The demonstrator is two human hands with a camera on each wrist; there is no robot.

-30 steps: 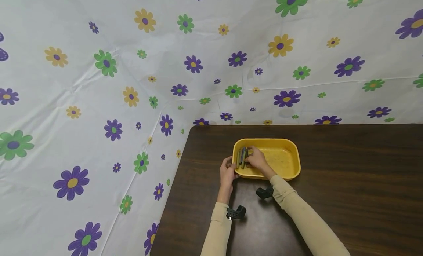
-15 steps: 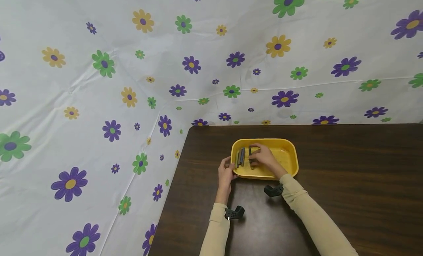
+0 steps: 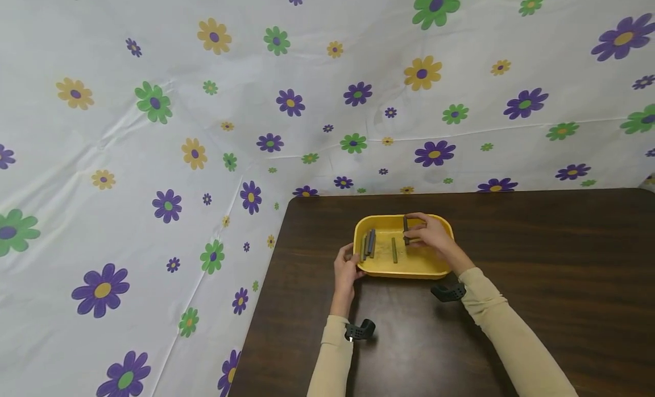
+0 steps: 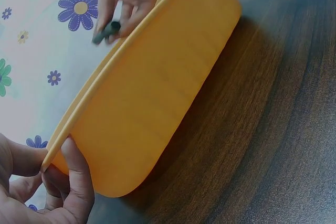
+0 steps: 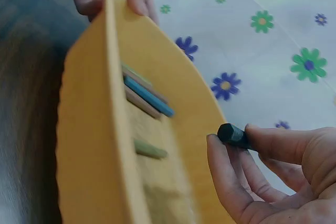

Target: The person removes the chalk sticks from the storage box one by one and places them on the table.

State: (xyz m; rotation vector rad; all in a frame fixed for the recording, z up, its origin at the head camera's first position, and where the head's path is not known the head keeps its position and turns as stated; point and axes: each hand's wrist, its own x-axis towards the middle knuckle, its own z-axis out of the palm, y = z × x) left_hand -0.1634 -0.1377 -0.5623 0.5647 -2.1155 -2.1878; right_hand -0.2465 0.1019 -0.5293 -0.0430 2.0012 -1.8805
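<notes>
My left hand grips the left end of a yellow plastic tub, thumb and fingers pinching its rim, as the left wrist view shows. Over the tub's right half, my right hand holds a dark green hexagonal crayon between thumb and fingertips. Its end faces the camera in the right wrist view. Several crayons lie side by side at the tub's left end, a blue crayon among them. Apart from these, an olive green crayon lies alone on the floor of the tub.
The tub stands on a dark wood-grain table, near its back left corner. A white sheet with printed flowers hangs behind and along the left side. Each wrist wears a black camera mount, such as the left mount.
My right hand has moved right across the tub with the dark crayon, away from the group at the left. The olive green crayon now shows uncovered in the middle. My left hand keeps its grip.
</notes>
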